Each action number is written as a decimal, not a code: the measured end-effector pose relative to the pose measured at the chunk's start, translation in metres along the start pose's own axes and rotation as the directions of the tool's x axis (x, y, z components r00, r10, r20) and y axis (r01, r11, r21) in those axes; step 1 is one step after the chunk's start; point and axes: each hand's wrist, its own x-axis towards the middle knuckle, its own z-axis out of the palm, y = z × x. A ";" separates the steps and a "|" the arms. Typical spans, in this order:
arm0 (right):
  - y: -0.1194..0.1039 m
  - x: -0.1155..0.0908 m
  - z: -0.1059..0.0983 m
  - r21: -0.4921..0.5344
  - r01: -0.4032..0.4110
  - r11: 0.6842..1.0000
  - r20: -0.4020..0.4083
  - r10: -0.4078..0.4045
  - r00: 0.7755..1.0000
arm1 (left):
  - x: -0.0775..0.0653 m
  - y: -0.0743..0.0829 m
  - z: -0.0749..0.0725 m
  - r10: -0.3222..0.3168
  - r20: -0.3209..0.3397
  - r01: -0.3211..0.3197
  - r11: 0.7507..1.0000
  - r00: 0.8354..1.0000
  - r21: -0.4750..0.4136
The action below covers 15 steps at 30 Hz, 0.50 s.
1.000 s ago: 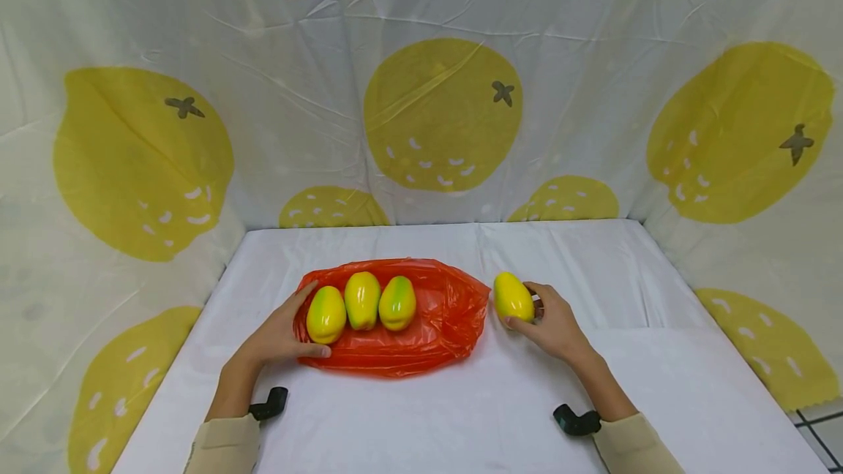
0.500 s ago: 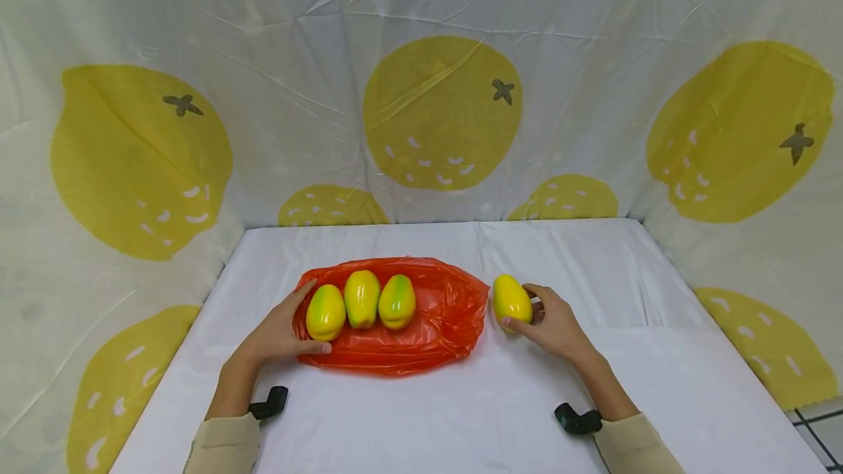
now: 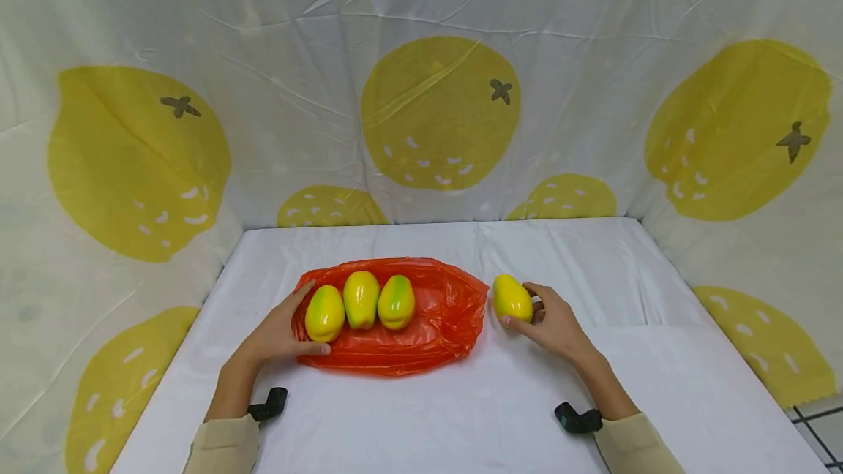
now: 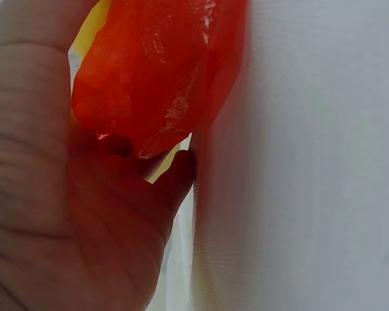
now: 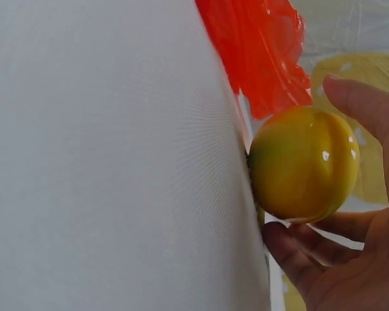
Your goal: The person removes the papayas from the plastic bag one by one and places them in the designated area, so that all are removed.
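Observation:
A red plastic bag (image 3: 435, 320) lies on the white-covered table, with three glossy yellow-green fruits (image 3: 361, 300) resting on it, pear-shaped like small papayas. My left hand (image 3: 273, 339) is at the bag's left end, its thumb and fingers spread wide around that edge. Red film fills the space between them in the left wrist view. Right of the bag stands a fourth such fruit (image 3: 512, 297); my right hand (image 3: 553, 324) curves round its right side, thumb in front and fingers behind. A faint groove shows on this fruit (image 5: 305, 165) in the right wrist view.
A white cloth (image 3: 421, 423) covers the table. Lemon-printed fabric (image 3: 441, 112) hangs at the back and both sides. Dark camera mounts (image 3: 578, 419) stick out from both wrists. Floor tiles (image 3: 823, 434) show at the lower right.
The fruit at my right hand has shifted very slightly toward me since a second ago. Both hands, the bag and the other fruits stay in place.

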 end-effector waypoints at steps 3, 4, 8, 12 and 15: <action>0.000 0.000 0.000 0.002 0.002 1.000 -0.006 -0.002 1.000 | 0.000 0.000 0.000 0.001 0.002 -0.001 1.000 1.000 -0.001; 0.000 0.000 0.000 0.002 0.004 1.000 -0.005 -0.004 1.000 | 0.000 0.000 0.000 0.000 0.003 0.000 1.000 1.000 -0.002; 0.000 0.000 0.000 0.007 -0.011 1.000 -0.006 0.011 1.000 | -0.001 0.000 0.000 -0.014 0.004 0.014 1.000 1.000 0.003; -0.002 0.002 -0.002 0.028 -0.018 0.999 -0.025 0.019 1.000 | -0.001 0.001 -0.001 -0.024 -0.001 0.024 1.000 1.000 0.011; -0.003 0.003 -0.004 0.039 -0.003 0.999 -0.044 0.005 0.999 | 0.000 0.001 0.000 -0.026 -0.003 0.026 1.000 1.000 0.011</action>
